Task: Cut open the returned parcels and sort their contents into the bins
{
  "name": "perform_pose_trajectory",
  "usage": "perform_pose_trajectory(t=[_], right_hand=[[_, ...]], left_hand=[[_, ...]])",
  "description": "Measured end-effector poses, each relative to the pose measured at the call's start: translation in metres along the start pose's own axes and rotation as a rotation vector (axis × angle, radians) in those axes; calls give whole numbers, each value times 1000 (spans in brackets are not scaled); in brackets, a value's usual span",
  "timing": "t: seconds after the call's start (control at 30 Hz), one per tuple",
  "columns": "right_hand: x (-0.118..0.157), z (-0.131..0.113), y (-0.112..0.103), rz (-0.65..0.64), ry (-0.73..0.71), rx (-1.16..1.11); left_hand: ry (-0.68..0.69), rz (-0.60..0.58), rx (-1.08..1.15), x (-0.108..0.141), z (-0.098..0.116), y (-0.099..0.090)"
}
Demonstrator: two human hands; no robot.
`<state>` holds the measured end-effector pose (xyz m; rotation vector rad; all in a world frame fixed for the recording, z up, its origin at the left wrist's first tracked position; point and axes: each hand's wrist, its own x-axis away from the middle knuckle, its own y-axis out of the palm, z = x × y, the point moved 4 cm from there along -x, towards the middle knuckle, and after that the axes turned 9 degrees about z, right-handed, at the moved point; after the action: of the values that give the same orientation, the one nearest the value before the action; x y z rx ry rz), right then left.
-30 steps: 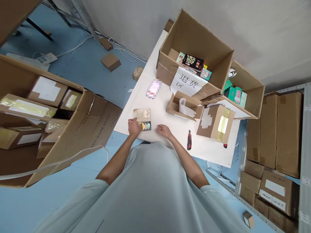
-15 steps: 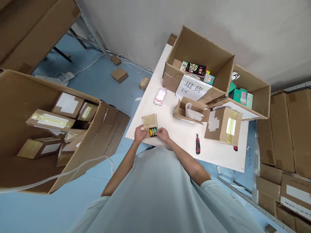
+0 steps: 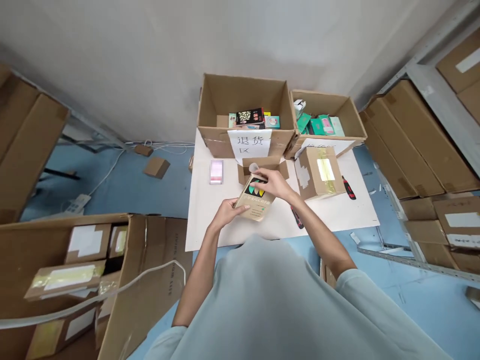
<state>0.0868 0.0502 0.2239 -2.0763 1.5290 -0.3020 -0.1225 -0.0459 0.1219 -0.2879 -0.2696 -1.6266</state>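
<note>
Steadying the tan book (image 3: 258, 204) over the table (image 3: 204, 220) near the open carton (image 3: 267, 163), we do best with the left hand (image 3: 226, 212) pinching its side firmly and the right hand (image 3: 276, 184) gripping its far end lightly.

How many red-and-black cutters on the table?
2: one cutter lies beside the right forearm, near the table's front edge; the other cutter is right of the taped box. Others may be hidden.

Light falls evenly; edges seem somewhat stretched.
</note>
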Motion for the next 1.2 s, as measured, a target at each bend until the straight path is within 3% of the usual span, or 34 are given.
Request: perform_pose_trajectory(t=[0.1, 0.17, 0.3, 0.4, 0.5, 0.63, 0.73, 0.8, 0.87, 0.97, 1.1, 1.2], right_hand=[[14, -7, -58, 185, -24, -16], [27, -4, -85, 297, -13, -52], [49, 12, -112, 434, 36, -168], [63, 21, -124, 601, 36, -70], [77, 23, -123, 705, 27, 126], [91, 26, -88, 537, 93, 151], [97, 33, -65, 491, 242, 103], [97, 41, -61, 502, 338, 87], [93, 52, -68, 529, 415, 84], [87, 67, -89, 552, 448, -33], [88, 68, -109, 416, 415, -560], [95, 56, -111, 301, 425, -806]], left_hand=[[0, 18, 130, 3, 31, 30], [-5, 37, 198, 2, 45, 46], [14, 48, 234, -4, 64, 71], [16, 63, 214, -8, 73, 90], [13, 127, 203, -13, 77, 111], [100, 306, 130, -18, 73, 141], [198, 414, -130, -15, 68, 165], [247, 432, -299, -10, 66, 181], [293, 375, -369, -5, 67, 193], [305, 268, -285, -5, 75, 194], [214, 359, -2, -7, 92, 155], [81, 213, 158, -1, 103, 137]])
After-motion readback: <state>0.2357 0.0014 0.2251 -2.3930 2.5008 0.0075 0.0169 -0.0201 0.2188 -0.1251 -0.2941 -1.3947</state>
